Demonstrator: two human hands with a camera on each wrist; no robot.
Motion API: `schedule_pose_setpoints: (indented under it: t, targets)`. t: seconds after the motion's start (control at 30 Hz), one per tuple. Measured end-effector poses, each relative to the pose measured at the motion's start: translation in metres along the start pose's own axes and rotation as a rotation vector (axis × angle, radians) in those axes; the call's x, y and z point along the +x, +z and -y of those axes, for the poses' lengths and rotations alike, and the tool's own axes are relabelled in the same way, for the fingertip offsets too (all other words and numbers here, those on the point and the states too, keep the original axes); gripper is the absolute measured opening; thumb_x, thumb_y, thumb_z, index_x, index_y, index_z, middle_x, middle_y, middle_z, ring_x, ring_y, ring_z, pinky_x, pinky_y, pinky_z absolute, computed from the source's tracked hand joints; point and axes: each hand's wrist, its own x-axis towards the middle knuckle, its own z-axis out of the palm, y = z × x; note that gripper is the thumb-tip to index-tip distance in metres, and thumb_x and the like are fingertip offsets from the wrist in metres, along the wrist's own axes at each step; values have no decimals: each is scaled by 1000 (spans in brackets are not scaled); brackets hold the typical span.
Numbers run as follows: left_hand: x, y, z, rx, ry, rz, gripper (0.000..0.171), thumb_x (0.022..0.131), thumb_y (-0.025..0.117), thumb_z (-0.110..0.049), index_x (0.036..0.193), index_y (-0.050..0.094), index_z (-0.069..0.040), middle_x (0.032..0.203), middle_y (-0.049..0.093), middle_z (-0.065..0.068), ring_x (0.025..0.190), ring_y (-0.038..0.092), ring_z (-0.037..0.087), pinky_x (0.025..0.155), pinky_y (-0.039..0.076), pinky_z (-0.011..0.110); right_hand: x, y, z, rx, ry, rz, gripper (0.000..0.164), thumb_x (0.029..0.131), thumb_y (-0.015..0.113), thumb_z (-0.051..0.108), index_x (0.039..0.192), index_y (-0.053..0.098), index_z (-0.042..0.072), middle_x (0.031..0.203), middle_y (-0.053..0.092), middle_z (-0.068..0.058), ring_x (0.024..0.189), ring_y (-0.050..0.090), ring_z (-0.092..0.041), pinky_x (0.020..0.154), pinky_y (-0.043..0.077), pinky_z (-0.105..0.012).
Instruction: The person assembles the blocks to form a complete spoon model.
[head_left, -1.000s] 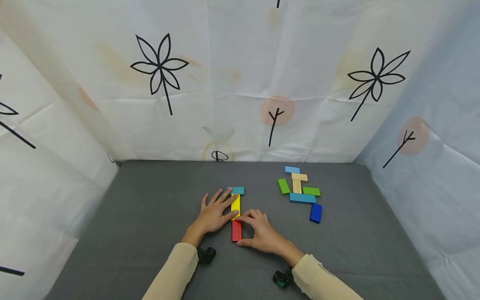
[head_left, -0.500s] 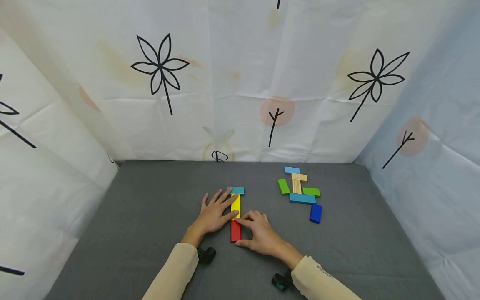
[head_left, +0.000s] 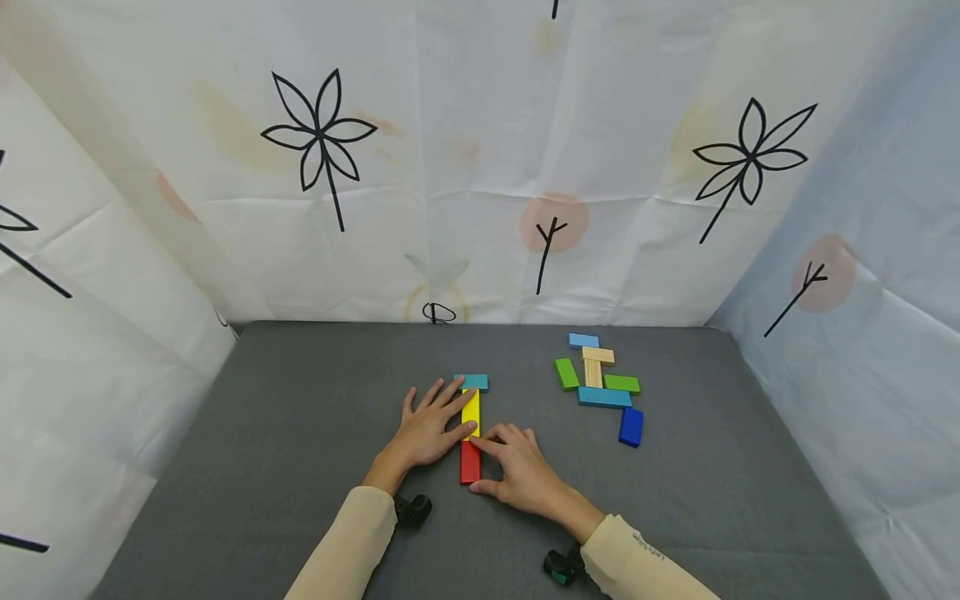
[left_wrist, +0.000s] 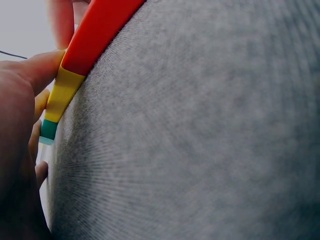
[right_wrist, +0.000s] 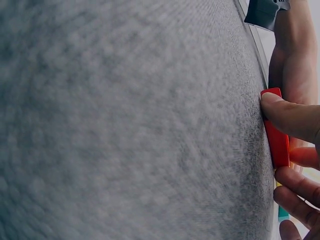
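A teal block (head_left: 476, 382), a yellow block (head_left: 471, 410) and a red block (head_left: 470, 463) lie end to end in a line on the grey table, the teal one crosswise at the far end. My left hand (head_left: 422, 433) lies spread along the line's left side, fingertips on the teal and yellow blocks and thumb near the yellow-red joint. From the right, my right hand (head_left: 525, 473) holds the red block, its thumb by the near end and index finger at the far end. In the right wrist view the thumb presses against the red block (right_wrist: 278, 142).
A second arrangement lies to the right: a light blue block (head_left: 583, 341), two plain wooden blocks (head_left: 592, 372), green blocks (head_left: 622, 384) on either side, a blue crosswise block (head_left: 604, 397) and a dark blue block (head_left: 631, 427). A white patterned cloth (head_left: 465, 167) hangs behind the table.
The right hand has shifted slightly left with the red block, which now lines up straighter under the yellow one. My left hand has stayed in place.
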Motion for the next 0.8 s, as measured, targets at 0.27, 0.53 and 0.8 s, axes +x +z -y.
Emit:
schedule_pose_setpoints:
  t: [0.27,0.53,0.8]
  targets:
    - [0,0,0,2,5,2,65,103,47,-58,160,35,-30,168,21,-2,154,15,34,115,-3,70,-1,1,-1,13,28,11,64,82,85,40,137,66,12,115,60,2,106,52,-16,88,35,-42]
    - [-2,-2,-1,15,3,15,66,103,46,-58,161,32,-30,169,20,-2,154,14,33,115,-4,69,-3,1,-4,64,14,-23,65,80,88,40,134,67,11,117,63,-1,109,55,-19,89,36,-45]
    - [-1,-2,-1,15,7,14,65,103,46,-58,161,33,-30,168,20,-3,154,15,33,115,-4,69,-13,-7,-9,139,43,-53,59,83,85,39,133,67,14,121,64,-2,114,55,-20,90,35,-48]
